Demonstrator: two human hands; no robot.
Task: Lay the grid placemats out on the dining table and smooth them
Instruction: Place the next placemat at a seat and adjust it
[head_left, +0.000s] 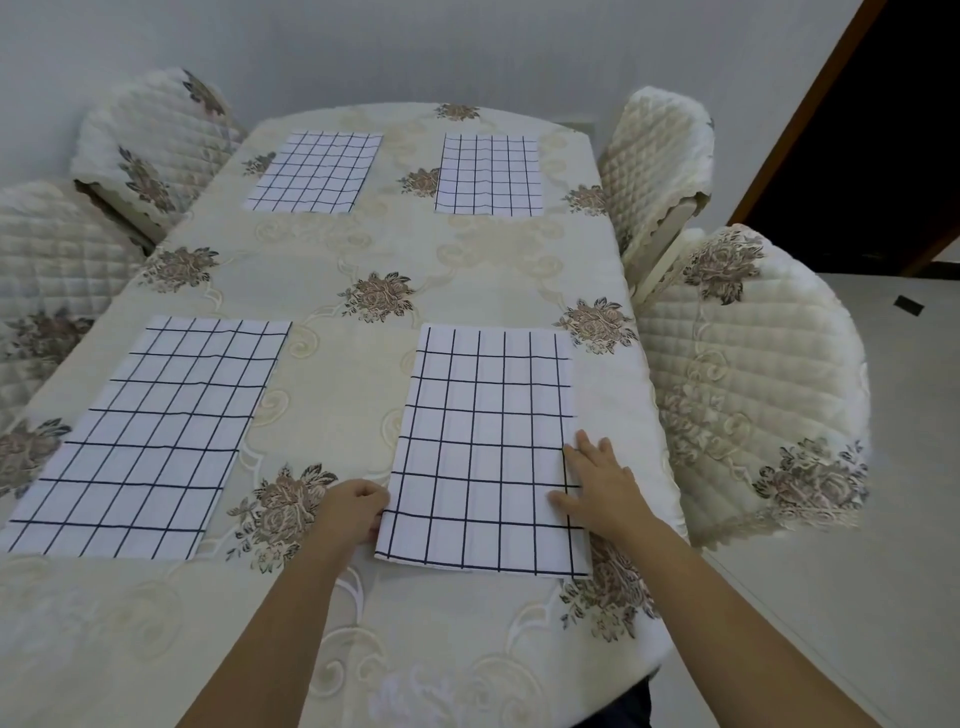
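- The dining table (467, 260) is covered with a cream tablecloth (332, 400) that has brown flower patterns, and four white placemats with dark grid lines lie on it.
- The near right placemat (483, 447) lies at 5 o'clock from the centre of the table, flat, with its short side toward the person; both hands are on it.
- The left hand (356, 512) is at the left edge of this placemat, close to its near corner. The fingers are curled and grasp the edge of the cloth.
- The right hand (597, 486) lies flat on the right edge of the same placemat. The fingers are straight and a little spread, pressing on it and grasping nothing; part of the palm rests on the tablecloth.
- The near left placemat (150, 441) lies at 7 o'clock, flat, well apart from the hands.
- The far left placemat (317, 171) lies at 11 o'clock and the far right placemat (488, 174) at 1 o'clock, both flat, with faint fold lines.
- Four chairs with quilted cream covers stand at the table: the far left chair (150, 140), the near left chair (47, 270), the far right chair (660, 161) and the near right chair (748, 384).
- At 2 o'clock there is a dark doorway (883, 130) with a brown frame, and a small dark object (909, 305) lies on the pale floor (883, 519).
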